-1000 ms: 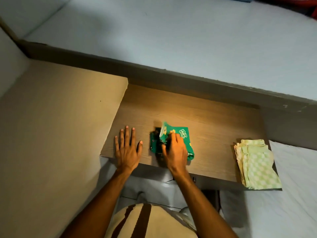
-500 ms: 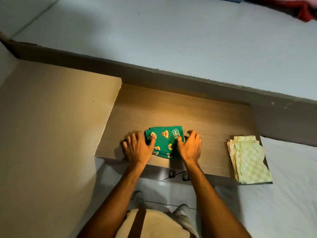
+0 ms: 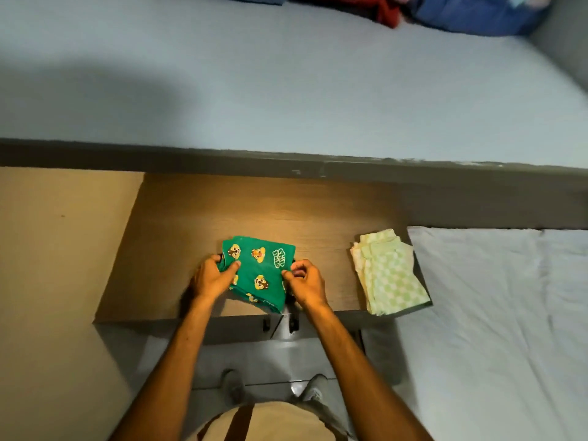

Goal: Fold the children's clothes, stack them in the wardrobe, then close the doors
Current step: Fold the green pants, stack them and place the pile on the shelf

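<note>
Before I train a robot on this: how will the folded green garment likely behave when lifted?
Probably floppy: the green garment bends where the left hand and right hand pinch its sides. Likely light, since fingertips alone hold it. Its near edge droops past the wooden top, so the fold may open without support.

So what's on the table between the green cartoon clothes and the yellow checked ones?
Nothing: the head view shows only bare wooden tabletop between the green garment and the checked pile.

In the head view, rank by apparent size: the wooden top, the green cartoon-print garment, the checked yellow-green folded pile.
1. Wooden top, by far the largest.
2 and 3. Green cartoon-print garment and checked pile: they look about alike, and both hands cover the green one's side edges, so no ranking.
</note>
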